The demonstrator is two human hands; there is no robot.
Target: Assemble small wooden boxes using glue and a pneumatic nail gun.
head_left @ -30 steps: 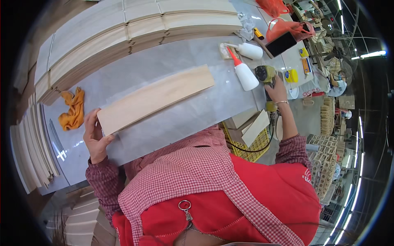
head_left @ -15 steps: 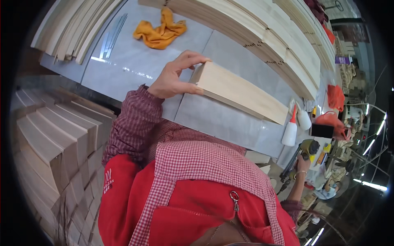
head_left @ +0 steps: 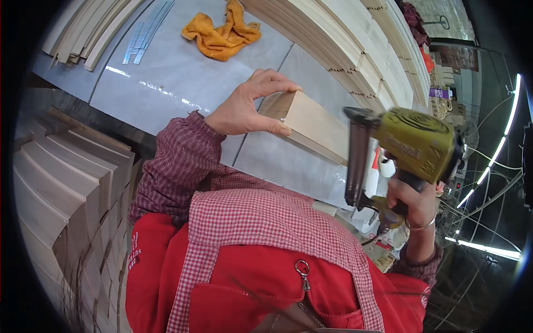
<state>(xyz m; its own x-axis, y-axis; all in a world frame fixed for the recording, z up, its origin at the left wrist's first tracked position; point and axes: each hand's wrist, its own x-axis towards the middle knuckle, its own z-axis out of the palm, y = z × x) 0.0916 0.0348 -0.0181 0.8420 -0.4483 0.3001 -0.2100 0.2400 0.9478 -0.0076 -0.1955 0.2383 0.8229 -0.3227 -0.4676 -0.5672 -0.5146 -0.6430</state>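
So we've got our left grip [head_left: 240, 111] pinching a long, pale, boxy wooden piece [head_left: 315, 125], nearer us and right of the orange cloth [head_left: 218, 40]; our right grip [head_left: 416, 202] clutches an olive nail gun [head_left: 419, 143] farther right.

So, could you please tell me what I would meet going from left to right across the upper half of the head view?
Light wooden strips → thin silvery strips → orange cloth → wooden piece, held at its near end by the left hand → green nail gun, held in the right hand.
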